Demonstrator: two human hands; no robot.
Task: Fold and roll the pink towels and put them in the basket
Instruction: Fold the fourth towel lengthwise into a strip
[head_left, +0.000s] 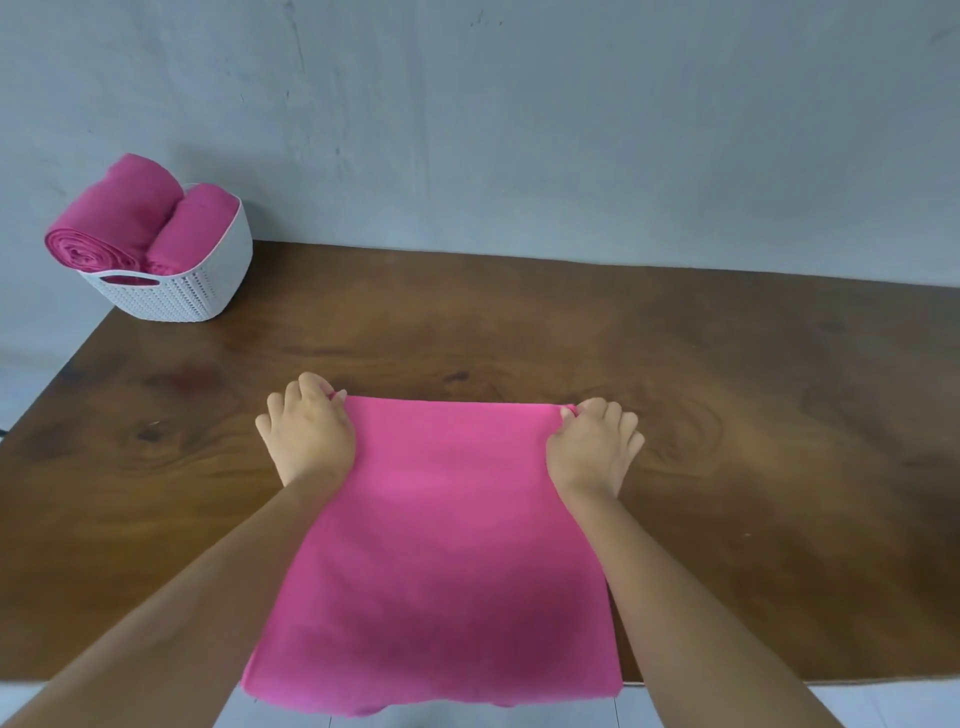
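Pink towel (441, 545) flat on counter (727, 415), near edge overhanging; left grip (309, 431) and right grip (592, 447) each pinch a far corner. White basket (182, 296) at far-left corner holds two rolled towels (119, 218)

I see a dark brown wooden surface (727, 415) with swirling grain, standing before a plain grey wall (519, 130) marked by faint scuffs. Past its near edge I make out pale floor tiles (883, 706) in soft, even light.

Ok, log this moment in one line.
step: fold | left hand: pinches far-left corner | right hand: pinches far-right corner | pink towel: flat on table | basket: two rolled towels
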